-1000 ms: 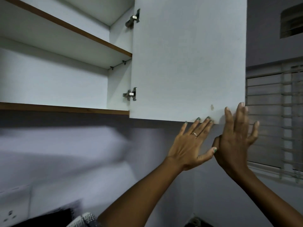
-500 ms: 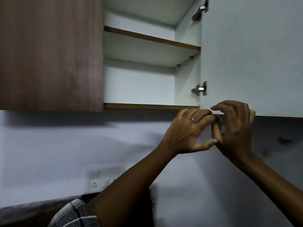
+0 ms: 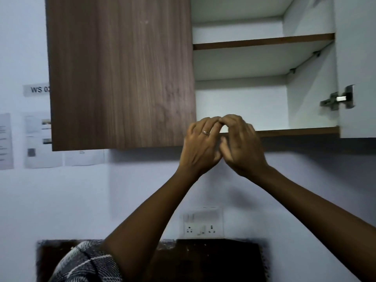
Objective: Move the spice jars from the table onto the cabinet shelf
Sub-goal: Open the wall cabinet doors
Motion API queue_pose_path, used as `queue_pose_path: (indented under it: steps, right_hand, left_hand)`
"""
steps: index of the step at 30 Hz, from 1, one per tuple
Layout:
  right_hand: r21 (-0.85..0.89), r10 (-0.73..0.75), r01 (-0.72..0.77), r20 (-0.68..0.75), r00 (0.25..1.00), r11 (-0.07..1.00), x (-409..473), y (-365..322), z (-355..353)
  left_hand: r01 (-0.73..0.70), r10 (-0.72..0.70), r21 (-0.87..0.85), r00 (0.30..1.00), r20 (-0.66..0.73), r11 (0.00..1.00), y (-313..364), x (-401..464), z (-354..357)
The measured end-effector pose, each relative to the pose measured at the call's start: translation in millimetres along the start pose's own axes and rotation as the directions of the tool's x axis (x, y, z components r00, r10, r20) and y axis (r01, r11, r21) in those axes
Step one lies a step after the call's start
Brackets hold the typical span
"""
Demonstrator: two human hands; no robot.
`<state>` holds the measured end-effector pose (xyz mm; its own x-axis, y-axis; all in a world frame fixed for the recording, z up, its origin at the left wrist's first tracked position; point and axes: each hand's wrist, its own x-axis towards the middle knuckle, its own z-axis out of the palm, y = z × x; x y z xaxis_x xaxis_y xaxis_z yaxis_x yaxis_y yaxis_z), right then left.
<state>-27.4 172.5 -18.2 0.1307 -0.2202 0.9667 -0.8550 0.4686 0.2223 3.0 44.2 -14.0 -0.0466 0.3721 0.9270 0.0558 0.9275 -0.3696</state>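
Bare cabinet shelf point(image 3: 295, 131) just behind the hands; left hand point(image 3: 200, 147) and right hand point(image 3: 241, 145) curled, fingertips touching, holding nothing.

You face a pale wall point(image 3: 142, 190) bearing taped papers point(image 3: 42, 139), a socket plate point(image 3: 202, 222) and a wood-grain cupboard door point(image 3: 122, 74).

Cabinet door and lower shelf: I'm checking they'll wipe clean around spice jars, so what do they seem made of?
The closed cabinet door looks like board with a matte brown wood-grain laminate: vertical streaks, no gloss. The lower shelf seems to be white laminated board with brown edge banding, its core hidden.
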Motion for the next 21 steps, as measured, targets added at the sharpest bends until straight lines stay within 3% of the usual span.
queue_pose_path:
  steps: [4, 8, 12, 17, 21]
  right_hand:
    - [0.108, 0.088, -0.100, 0.109, 0.990, 0.989, 18, -4, 55]
    - [0.222, 0.276, -0.345, 0.291, 0.916, 0.912, 36, -1, 99]
    - [0.167, 0.392, -0.505, 0.444, 0.806, 0.847, 45, 2, 125]
    - [0.195, 0.474, -0.593, 0.433, 0.767, 0.781, 51, 3, 125]
    - [0.360, 0.485, -0.618, 0.396, 0.780, 0.699, 52, 5, 124]
  left_hand:
    - [0.223, -0.245, 0.181, 0.964, 0.107, 0.958, -34, -11, 14]
    - [0.445, -0.508, 0.257, 0.808, 0.298, 0.858, -62, -14, 26]
    - [0.449, -0.547, 0.328, 0.766, 0.337, 0.831, -69, -10, 34]
    - [0.514, -0.612, 0.342, 0.721, 0.326, 0.787, -53, -4, 39]
    - [0.552, -0.658, 0.364, 0.678, 0.328, 0.750, -46, 1, 38]
